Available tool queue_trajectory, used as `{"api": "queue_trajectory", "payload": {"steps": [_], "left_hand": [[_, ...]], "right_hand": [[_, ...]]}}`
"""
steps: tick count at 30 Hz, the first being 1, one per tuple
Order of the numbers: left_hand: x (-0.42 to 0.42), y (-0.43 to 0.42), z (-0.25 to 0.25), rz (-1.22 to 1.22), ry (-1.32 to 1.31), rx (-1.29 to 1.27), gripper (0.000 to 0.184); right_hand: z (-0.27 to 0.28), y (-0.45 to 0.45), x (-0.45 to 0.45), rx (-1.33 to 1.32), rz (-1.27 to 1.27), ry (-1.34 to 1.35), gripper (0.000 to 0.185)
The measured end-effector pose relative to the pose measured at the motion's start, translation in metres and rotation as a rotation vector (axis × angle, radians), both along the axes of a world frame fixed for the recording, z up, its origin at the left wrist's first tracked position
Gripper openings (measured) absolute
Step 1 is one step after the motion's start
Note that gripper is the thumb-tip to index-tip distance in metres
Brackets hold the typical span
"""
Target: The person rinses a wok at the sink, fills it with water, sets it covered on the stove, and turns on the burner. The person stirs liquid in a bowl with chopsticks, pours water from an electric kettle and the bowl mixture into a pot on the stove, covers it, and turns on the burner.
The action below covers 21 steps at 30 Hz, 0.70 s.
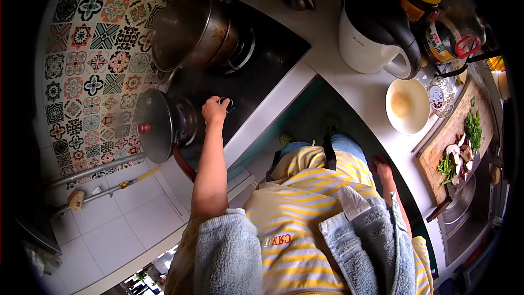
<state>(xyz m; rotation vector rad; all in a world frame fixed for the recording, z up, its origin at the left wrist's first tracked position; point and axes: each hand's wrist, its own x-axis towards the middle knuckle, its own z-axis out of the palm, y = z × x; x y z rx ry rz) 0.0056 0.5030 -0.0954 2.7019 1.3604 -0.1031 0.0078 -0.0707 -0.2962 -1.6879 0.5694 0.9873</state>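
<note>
My left hand reaches over the black gas stove, its fingers pinched round a control knob near the front edge. Left of it, a pan with a glass lid and a red lid knob sits on the near burner. A large steel pot stands on the far burner. Down by my right side, beside the counter edge, hangs my right hand. Its fingers are in shadow, so whether they are curled or hold anything is unclear.
On the right counter stand a white kettle, a cream bowl with pale contents, a small glass dish and several jars. Cut greens and mushroom pieces lie on a wooden cutting board beside the sink. Patterned tiles cover the wall.
</note>
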Motion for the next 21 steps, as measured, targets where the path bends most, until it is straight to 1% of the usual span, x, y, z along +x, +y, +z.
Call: {"api": "queue_trajectory", "payload": {"steps": [3,9,15,21], "left_hand": [[0.0013,-0.0010,0.0017,0.008,0.008,-0.011,0.037],[0.0008,-0.0007,0.0008,-0.002,-0.003,0.007,0.037],[-0.0010,0.0030,-0.0046,-0.006,-0.041,0.047,0.037],[0.0007,0.0008,-0.0018,0.009,-0.027,0.057,0.039]], "right_hand": [[-0.0009,0.0011,-0.0015,0.008,-0.060,0.007,0.018],[-0.0020,0.0012,0.0003,-0.002,-0.007,-0.036,0.019],[-0.0013,0.0032,0.0031,0.022,-0.043,0.024,0.020],[-0.0065,0.0005,0.0012,0.035,-0.025,0.006,0.019]]}}
